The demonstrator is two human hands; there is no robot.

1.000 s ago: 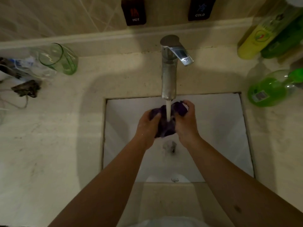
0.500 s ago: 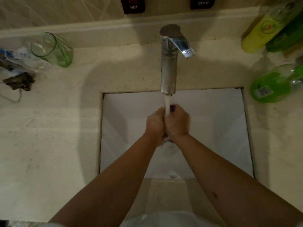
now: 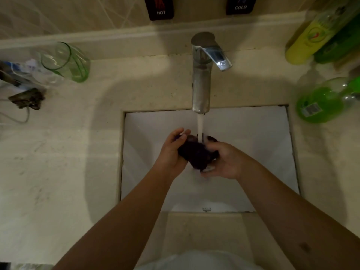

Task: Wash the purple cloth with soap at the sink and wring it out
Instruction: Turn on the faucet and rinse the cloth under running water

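At far left on the pale stone tabletop point(image 3: 58, 172): a dark crumpled object point(image 3: 26, 98) with a thin wire trailing from it, and clear plastic wrapping point(image 3: 21, 72) with some blue in it, too blurred to read. Just beside that, toward the back ledge, a green-tinted drinking glass point(image 3: 65, 62), tilted by the wide lens.

On the tiled wall, left of centre, a dark plaque point(image 3: 161, 7) marked "HOT" in white under a red symbol. Below, a steel faucet point(image 3: 201, 75) with its lever turned to the right, pouring a white stream of water point(image 3: 200, 125) into the white rectangular sink point(image 3: 253, 137).

Under that stream, above the basin: the purple cloth point(image 3: 196, 154), bunched into a dark, wet wad, nearly black in this light. Left hand point(image 3: 172, 152) cupped against its left side, fingers only partly curled, tips free above the wad. Right hand point(image 3: 226, 162) wrapped over its right and lower side, thumb on top, gripping it. A little white foam or water at the cloth's lower edge.

Further right on the wall, a second dark plaque point(image 3: 241, 4) marked "COLD" under a blue symbol. At far right, a yellow bottle point(image 3: 309, 41) with a round green-and-red logo, text unreadable; a dark green bottle point(image 3: 339, 43) touching it; nearer, a clear bottle of bright green liquid point(image 3: 323, 102) lying over, small barcode label showing.
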